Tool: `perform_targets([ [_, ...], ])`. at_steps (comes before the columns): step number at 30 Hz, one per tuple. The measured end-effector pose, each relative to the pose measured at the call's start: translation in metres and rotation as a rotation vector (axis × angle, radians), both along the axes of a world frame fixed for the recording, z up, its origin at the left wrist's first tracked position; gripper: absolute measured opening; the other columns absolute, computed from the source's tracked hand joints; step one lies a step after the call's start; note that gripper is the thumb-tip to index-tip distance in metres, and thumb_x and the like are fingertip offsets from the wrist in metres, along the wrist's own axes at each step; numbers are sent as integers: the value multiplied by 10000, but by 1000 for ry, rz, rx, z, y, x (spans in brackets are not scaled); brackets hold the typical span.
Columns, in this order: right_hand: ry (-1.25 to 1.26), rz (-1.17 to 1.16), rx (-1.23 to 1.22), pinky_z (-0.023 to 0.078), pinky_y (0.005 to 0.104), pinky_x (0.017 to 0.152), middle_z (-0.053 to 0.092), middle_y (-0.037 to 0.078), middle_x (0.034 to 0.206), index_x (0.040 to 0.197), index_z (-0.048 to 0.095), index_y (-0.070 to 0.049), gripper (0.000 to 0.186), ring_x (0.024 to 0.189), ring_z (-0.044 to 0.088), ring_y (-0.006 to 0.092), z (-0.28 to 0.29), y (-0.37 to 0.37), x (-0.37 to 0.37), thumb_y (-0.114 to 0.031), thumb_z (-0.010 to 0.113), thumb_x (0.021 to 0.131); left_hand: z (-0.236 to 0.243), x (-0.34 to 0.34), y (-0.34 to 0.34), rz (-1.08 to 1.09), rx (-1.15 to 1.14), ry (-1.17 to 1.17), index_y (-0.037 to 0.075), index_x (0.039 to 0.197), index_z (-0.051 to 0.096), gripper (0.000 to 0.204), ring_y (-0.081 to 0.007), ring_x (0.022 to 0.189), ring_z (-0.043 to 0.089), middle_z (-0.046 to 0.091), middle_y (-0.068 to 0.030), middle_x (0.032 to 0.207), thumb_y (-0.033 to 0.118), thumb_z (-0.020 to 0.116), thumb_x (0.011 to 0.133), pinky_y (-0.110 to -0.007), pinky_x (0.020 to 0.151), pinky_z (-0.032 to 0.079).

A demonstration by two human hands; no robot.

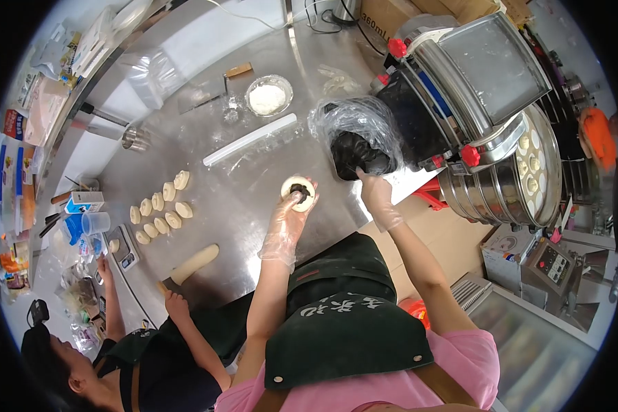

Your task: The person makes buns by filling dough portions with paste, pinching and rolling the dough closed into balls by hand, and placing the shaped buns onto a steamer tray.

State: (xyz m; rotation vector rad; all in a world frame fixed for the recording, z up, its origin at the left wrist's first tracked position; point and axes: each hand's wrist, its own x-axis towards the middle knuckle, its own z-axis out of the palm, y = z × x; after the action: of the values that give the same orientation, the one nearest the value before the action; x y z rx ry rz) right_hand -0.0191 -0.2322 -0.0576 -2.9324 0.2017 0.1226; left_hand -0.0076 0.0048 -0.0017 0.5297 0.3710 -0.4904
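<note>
My left hand (288,221), in a clear plastic glove, cups a round dough wrapper (288,184) with dark filling (300,193) in its middle; the thumb rests on the filling. Gloved as well, my right hand (378,196) is at the near edge of a container lined with a clear plastic bag (384,123). A dark, glossy mass of filling (360,152) lies inside. The right fingers are curled, and a narrow pale tip reaches from them to the filling; whether it is a finger or a tool I cannot make out.
Several dough pieces (158,201) lie in rows at left. A white bar (250,140) and a bowl of white powder (268,98) are farther back. A co-worker's hand (177,305) holds a cutter by a dough roll (198,261). Steamers (491,189) and a roller machine (453,89) stand right.
</note>
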Motion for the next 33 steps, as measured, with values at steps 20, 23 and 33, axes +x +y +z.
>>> perform_targets([
  [20, 127, -392, 1270, 336, 196, 479, 593, -12, 802, 1267, 625, -66, 377, 551, 392, 41, 69, 27, -37, 21, 497, 923, -59, 22, -22, 51, -130, 197, 18, 1210, 529, 430, -357, 1184, 540, 578, -197, 1223, 382, 449, 995, -499, 1033, 436],
  [23, -395, 211, 162, 511, 299, 575, 576, 49, 848, 1209, 666, -152, 521, 664, 596, 165, 63, 50, -46, 34, 603, 727, -40, 23, -33, 0, -156, 166, -1, 1233, 508, 559, -370, 1164, 549, 571, -203, 1230, 481, 329, 1014, -501, 1027, 438],
  [33, -494, 402, 256, 490, 263, 569, 599, 29, 841, 1227, 651, -91, 488, 649, 572, 150, 80, 37, -56, 37, 589, 760, -34, 21, -25, -63, 2, 15, 9, 1289, 480, 480, -318, 1167, 566, 575, -164, 1237, 187, 671, 887, -435, 990, 493],
])
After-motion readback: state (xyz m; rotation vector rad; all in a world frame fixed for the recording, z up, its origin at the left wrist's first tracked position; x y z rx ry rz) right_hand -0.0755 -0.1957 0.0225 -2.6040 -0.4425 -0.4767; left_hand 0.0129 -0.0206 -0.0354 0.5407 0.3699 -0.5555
